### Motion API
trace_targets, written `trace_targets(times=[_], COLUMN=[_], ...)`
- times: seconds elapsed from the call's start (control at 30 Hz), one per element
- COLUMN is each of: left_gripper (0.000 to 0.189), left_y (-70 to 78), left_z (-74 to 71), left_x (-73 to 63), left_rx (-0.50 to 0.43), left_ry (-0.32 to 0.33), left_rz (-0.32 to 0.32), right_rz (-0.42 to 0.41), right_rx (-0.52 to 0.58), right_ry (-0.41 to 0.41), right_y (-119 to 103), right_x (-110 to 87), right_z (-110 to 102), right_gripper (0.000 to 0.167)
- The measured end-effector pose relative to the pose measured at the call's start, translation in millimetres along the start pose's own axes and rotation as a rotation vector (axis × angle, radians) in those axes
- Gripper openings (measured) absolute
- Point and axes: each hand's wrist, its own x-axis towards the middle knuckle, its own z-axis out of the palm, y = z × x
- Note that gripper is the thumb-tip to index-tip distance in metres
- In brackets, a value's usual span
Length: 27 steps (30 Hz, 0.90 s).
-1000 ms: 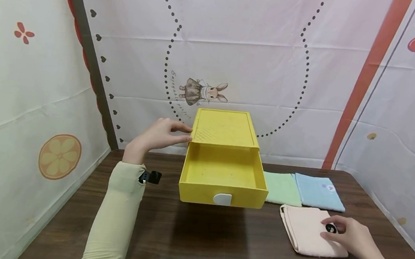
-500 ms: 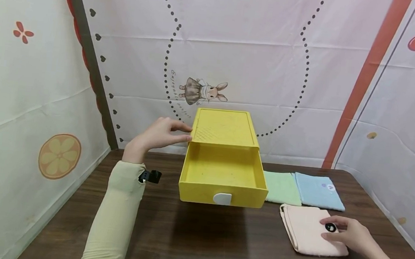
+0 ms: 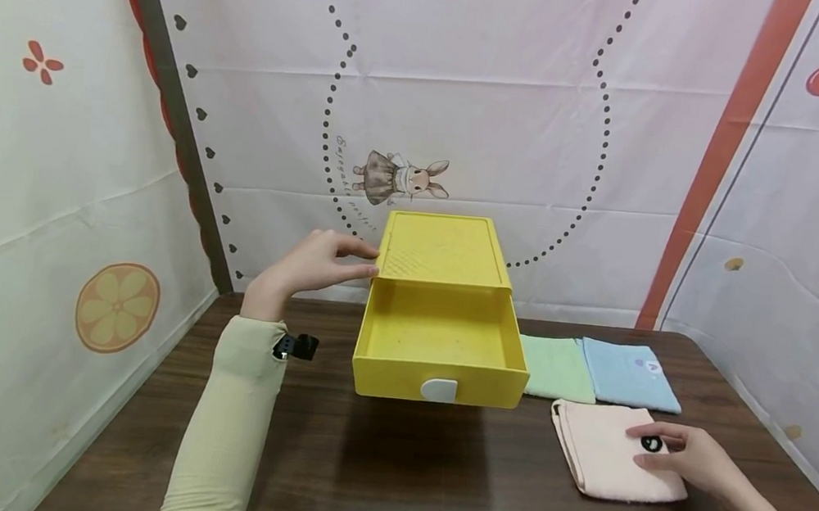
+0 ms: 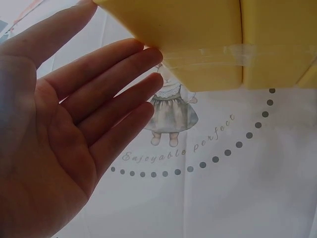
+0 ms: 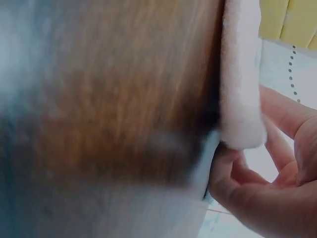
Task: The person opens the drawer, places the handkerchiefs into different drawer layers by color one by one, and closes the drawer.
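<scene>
I have left hand (image 3: 314,263), thumb spread, touching yellow box (image 3: 447,251), right hand (image 3: 702,461) on pink towel (image 3: 598,450), can't tell if it's pinching.

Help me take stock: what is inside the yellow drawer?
In the visible front of the yellow drawer, no object shows; anything farther back is covered by the yellow housing.

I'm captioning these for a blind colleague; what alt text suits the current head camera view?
A person's left hand touches the side of a yellow box with its drawer pulled open, while the right hand holds a folded pink cloth by its edge. Behind it, a green cloth and blue cloth lie on the table.
</scene>
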Motion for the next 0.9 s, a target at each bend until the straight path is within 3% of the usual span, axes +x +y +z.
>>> trace_targets(times=[0.47, 0.9], left_gripper=[0.048, 0.045], left_y=[-1.2, -0.5], left_z=[0.6, 0.5], left_x=[0.4, 0.1], left_rx=[0.015, -0.004], left_ry=[-0.007, -0.001], left_rz=[0.009, -0.004], right_rz=[-0.021, -0.041], right_rx=[-0.041, -0.003], right_ry=[0.05, 0.077], right_y=[-8, -20], right_x=[-2.3, -10.2], right_z=[-1, -6], right_gripper=[0.052, 0.053])
